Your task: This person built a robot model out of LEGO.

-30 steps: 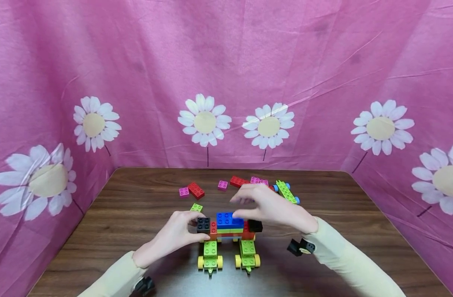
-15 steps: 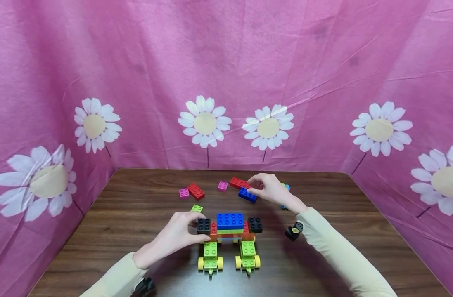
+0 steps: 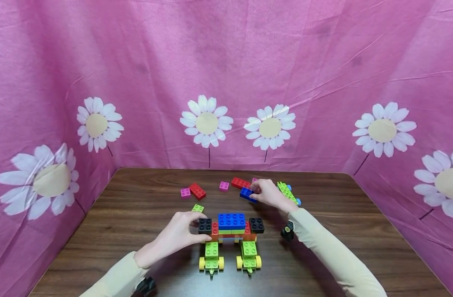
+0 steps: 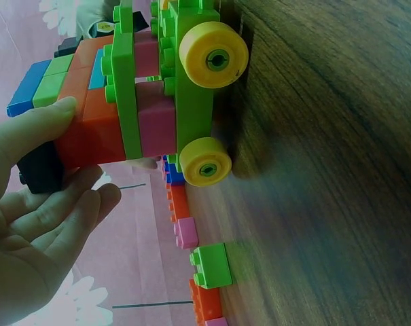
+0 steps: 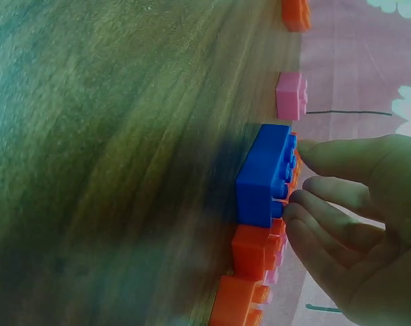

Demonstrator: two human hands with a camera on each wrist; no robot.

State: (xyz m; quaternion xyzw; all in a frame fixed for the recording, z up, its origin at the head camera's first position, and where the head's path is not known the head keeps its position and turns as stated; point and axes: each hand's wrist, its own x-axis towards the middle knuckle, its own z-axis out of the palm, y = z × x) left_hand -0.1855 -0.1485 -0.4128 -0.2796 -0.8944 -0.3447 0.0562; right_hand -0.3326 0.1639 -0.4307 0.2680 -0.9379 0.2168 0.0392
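Note:
My left hand (image 3: 183, 229) holds the left end of a toy-brick car build (image 3: 231, 220), with a thumb on its red brick (image 4: 96, 136) and fingers by the black brick (image 4: 41, 168). The build stands upright on two green wheeled bases (image 3: 212, 251) with yellow wheels (image 4: 214, 56). Pink bricks (image 4: 156, 119) show between its green layers in the left wrist view. At the back, my right hand (image 3: 271, 194) is at a loose blue brick (image 5: 265, 176), fingertips close to its studded top. Whether they touch it I cannot tell.
Loose red bricks (image 3: 198, 191), pink bricks (image 3: 224, 186) and a lime green brick (image 3: 198, 208) lie behind the build. Another lime green wheeled base (image 3: 287, 193), with blue wheels, lies beyond my right hand. A pink flowered cloth (image 3: 226, 82) hangs behind the table (image 3: 323, 239).
My right hand has left the top of the build and gone back to the loose bricks, then shifted slightly at the blue one. My left hand keeps its hold.

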